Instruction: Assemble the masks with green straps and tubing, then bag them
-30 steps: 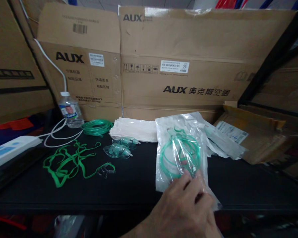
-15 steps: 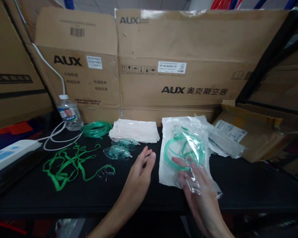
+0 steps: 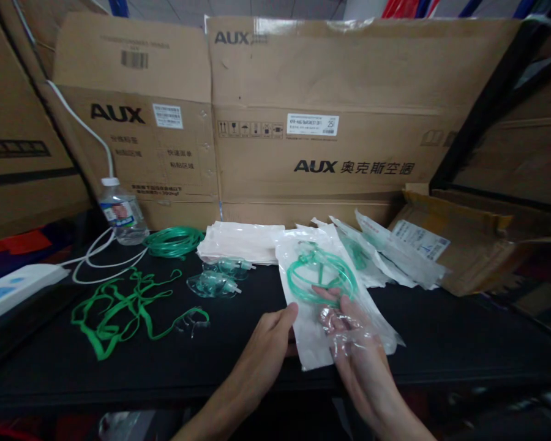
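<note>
A white paper-and-film pouch (image 3: 310,355) lies tilted in front of me, with a coil of green tubing (image 3: 298,288) under its clear film. My left hand (image 3: 269,343) pinches the pouch's left edge, thumb on top and fingers underneath. Reaching in beneath the film from the near side, my right hand (image 3: 353,334) has its fingers closed at the lower part of the coil. Wrinkled film partly veils those fingers. Several similar sealed pouches (image 3: 371,245) rest behind, on the right. Clear green masks (image 3: 213,283) lie to the left of the pouch.
Green elastic straps (image 3: 114,312) and a small clear piece (image 3: 195,320) lie on the black table at left. Behind are coiled green tubing (image 3: 174,242), a white stack (image 3: 239,242), a water bottle (image 3: 123,214) and a power strip (image 3: 21,285). An opened carton (image 3: 472,245) stands right.
The pouch has come left and nearer, away from the other pouches, with my right hand inside it. My left hand has moved down and right onto its edge.
</note>
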The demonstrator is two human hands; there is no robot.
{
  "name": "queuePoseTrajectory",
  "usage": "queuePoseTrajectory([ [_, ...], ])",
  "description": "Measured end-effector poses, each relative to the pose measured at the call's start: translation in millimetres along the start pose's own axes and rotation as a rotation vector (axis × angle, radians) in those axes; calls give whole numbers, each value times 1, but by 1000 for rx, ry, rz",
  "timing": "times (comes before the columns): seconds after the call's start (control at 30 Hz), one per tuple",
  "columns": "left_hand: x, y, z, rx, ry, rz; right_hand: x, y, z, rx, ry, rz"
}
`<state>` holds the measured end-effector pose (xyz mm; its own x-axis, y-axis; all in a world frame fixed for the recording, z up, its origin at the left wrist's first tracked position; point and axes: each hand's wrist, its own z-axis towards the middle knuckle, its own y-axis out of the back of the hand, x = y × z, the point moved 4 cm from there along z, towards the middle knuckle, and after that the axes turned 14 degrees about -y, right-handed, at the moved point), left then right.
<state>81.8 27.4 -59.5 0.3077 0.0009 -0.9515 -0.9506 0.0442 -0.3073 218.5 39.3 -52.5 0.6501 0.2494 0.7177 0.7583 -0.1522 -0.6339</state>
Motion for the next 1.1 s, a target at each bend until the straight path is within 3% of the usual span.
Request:
queuePoseTrajectory([
  [0.17, -12, 6, 10, -33, 4, -13, -10, -3, 12, 79, -124, 49],
  [0.37, -39, 15, 23, -122, -167, 62, -8, -11, 5, 248, -243, -21],
  [0.47, -52, 24, 28, -192, -220, 100, -1, -6, -8, 317, -286, -138],
  [0.57, -65, 36, 31, -269, -245, 117, 8, 10, -18, 376, -284, -439],
  [0.63, -72, 40, 33, -286, -253, 113, 21, 25, -17, 344, -124, -756],
  [0.73, -79, 42, 36, -282, -267, 94, 55, 35, -9, 62, 582, -1246],
  [0.8, -80, 40, 38, -284, -269, 90, 64, 31, 1, -114, 870, -1544],
  [0.87, -80, 39, 41, -279, -262, 98, 63, 22, 18, -263, 932, -1869],
  [0.93, -78, 39, 44, -271, -252, 112, 58, 11, 35, -303, 905, -2099],
  [1.1, -79, 36, 52, -198, -254, 164, 74, -4, 55, -363, 924, -2054],
])
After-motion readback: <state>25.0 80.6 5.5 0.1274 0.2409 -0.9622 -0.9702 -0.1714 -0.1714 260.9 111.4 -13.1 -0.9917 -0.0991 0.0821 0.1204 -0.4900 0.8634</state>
